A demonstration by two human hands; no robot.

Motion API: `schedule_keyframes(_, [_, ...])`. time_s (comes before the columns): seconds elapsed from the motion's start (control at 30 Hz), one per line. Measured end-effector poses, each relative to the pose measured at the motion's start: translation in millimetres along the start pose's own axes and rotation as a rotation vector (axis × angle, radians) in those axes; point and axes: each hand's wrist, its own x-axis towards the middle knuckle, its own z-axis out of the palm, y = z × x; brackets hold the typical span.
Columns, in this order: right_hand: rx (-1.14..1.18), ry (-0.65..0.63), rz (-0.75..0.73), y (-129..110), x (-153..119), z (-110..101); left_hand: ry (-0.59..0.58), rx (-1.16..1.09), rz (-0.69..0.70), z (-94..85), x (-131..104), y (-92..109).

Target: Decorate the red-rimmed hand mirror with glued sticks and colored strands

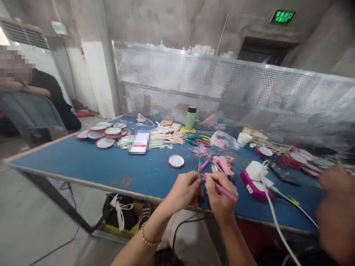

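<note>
My left hand [188, 186] pinches a thin, light stick with a green tip [200, 164], held upright near the table's front edge. My right hand [220, 194] is closed around a pink-purple pen-shaped tool [226, 193], its tip close to the fingers of my left hand. Just beyond them lies a purple pen-like piece [205, 164]. A pink tool [224, 165], partly hidden, rests behind my right hand. To the left of it all is a round white lid with a red rim [176, 161].
Several red-rimmed lids [105, 143] are piled at left, beside a phone [139, 142] and wooden sticks [169, 137]. A green bottle [190, 118] stands behind pliers [199, 140]. Right of my hands sits a magenta power strip [255, 186] with cables. A person's blurred hand [337, 188] is at far right.
</note>
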Motion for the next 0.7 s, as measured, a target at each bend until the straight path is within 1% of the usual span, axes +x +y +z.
schedule_keyframes(0.33, [-0.007,-0.016,0.006,0.1,1.5,1.2,-0.013,-0.065,-0.032,-0.3,-2.4,1.6])
schedule_keyframes(0.43, [-0.009,-0.01,0.018,-0.4,1.2,0.5,-0.015,-0.06,-0.036,-0.8,-2.5,0.9])
schedule_keyframes(0.7, [-0.032,-0.022,-0.011,0.4,-0.6,1.6,0.003,-0.057,-0.039,-0.7,-1.5,3.0])
